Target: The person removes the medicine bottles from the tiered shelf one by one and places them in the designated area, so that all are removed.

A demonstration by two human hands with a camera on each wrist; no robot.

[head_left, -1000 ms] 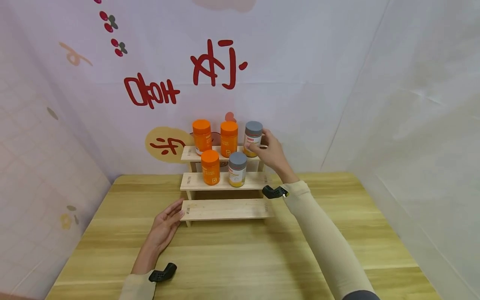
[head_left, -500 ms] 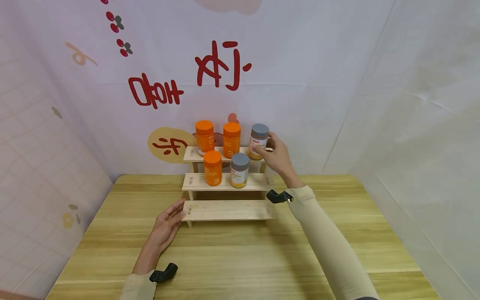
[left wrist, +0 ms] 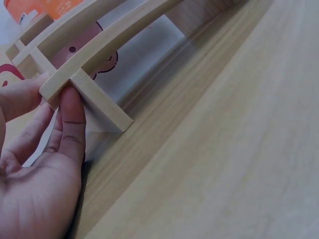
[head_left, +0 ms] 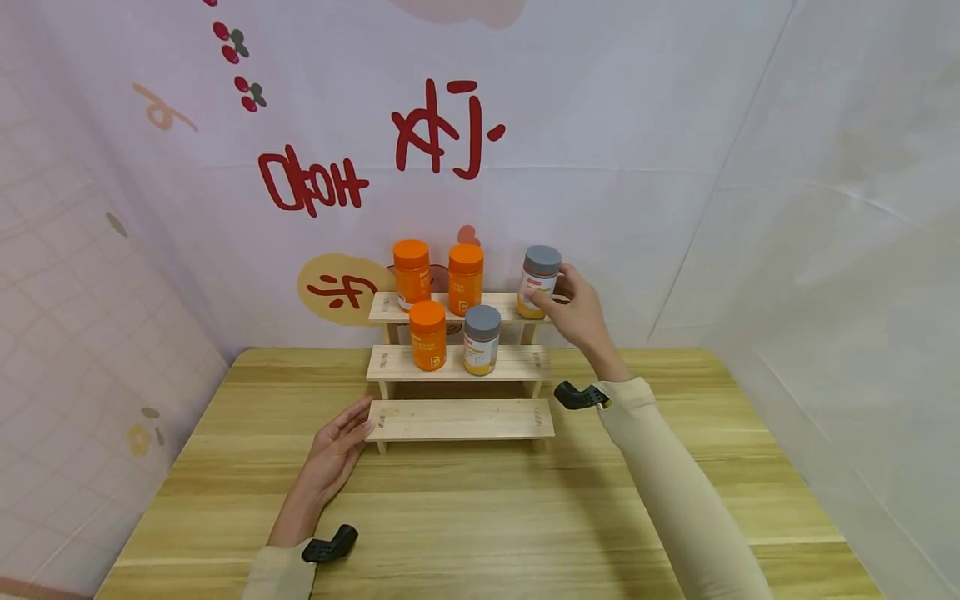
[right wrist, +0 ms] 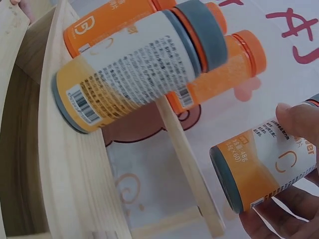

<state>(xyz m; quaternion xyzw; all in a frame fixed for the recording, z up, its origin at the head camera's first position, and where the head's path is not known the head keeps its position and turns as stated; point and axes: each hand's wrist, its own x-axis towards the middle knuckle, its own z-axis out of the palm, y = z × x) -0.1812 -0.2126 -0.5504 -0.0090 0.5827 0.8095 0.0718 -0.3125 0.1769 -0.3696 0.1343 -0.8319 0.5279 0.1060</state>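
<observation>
My right hand [head_left: 581,315] grips a grey-capped supplement bottle [head_left: 537,287] by its sides, at the right end of the top shelf. In the right wrist view this bottle [right wrist: 259,157] has its base slightly apart from the shelf edge. My left hand [head_left: 333,450] pinches the left end of the lowest board of a three-step wooden rack [head_left: 461,419], thumb above and fingers under, as the left wrist view shows on the board [left wrist: 94,50]. Two orange bottles [head_left: 412,275] stand on the top step. One orange bottle [head_left: 427,335] and another grey-capped bottle [head_left: 482,340] occupy the middle step.
The rack stands toward the back of a wood-grain table [head_left: 465,517]. Behind it hangs a white backdrop [head_left: 600,125] with red lettering and cartoon prints. Side drapes [head_left: 840,275] flank the table.
The right hand has moved the grey-capped bottle rightward along the top step, widening its gap from the orange bottles. The left hand keeps its hold on the rack. The view has shifted slightly.
</observation>
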